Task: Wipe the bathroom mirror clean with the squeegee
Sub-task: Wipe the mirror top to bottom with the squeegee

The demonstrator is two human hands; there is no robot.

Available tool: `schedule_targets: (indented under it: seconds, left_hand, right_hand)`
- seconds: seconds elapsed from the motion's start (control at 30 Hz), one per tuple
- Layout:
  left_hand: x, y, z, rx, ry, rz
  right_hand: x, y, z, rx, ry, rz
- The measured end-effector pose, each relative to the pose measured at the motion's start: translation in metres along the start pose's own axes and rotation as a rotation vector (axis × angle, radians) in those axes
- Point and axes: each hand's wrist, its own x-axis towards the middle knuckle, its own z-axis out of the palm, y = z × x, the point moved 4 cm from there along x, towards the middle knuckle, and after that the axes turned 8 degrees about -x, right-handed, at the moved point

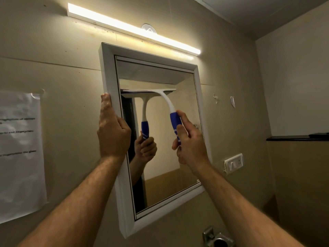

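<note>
A printed paper notice [19, 154] hangs taped to the beige wall at far left. Beside it, a person's left hand [113, 132] grips the white frame [106, 72] of the bathroom mirror [160, 139], thumb and curled fingers clamped around its left edge. On the glass, a white squeegee [164, 98] lies with its blade flat and level against the upper part of the pane. The right hand [189, 145] holds the blue handle, fingers wrapped around the grip. A lit tube light [133, 29] glows above; a white switch plate [234, 163] and dark ledge [292, 138] sit at right.
</note>
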Motion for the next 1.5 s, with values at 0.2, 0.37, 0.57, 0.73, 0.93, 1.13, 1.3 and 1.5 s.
schedule_targets:
  seconds: [0.2, 0.37, 0.57, 0.73, 0.93, 1.13, 1.3, 1.5]
  left_hand:
    - [0.000, 0.000, 0.001, -0.014, -0.006, 0.004]
    - [0.000, 0.003, 0.001, -0.015, -0.005, -0.006]
    - [-0.001, 0.001, 0.000, 0.002, -0.006, -0.004]
    - [-0.001, 0.001, 0.001, 0.010, -0.001, -0.012]
    - [0.000, 0.001, 0.000, 0.008, -0.003, 0.000]
    - [-0.001, 0.001, 0.001, 0.009, -0.004, -0.010]
    - [-0.002, 0.000, 0.002, -0.006, 0.001, -0.010]
    - [-0.001, -0.001, 0.002, -0.054, 0.009, 0.000]
  right_hand:
    - [0.016, -0.033, 0.002, 0.034, -0.072, -0.079]
    - [0.028, -0.045, 0.010, -0.017, -0.017, -0.080]
    - [-0.004, -0.017, 0.007, 0.006, -0.078, -0.020]
    - [0.006, -0.034, 0.007, -0.028, -0.011, -0.071]
    - [-0.015, -0.029, 0.009, -0.080, -0.132, 0.001]
    - [-0.029, 0.001, -0.003, -0.026, -0.089, 0.025]
    - [-0.014, -0.015, 0.000, 0.024, -0.064, 0.008]
    - [-0.037, 0.008, -0.006, 0.008, -0.036, 0.035]
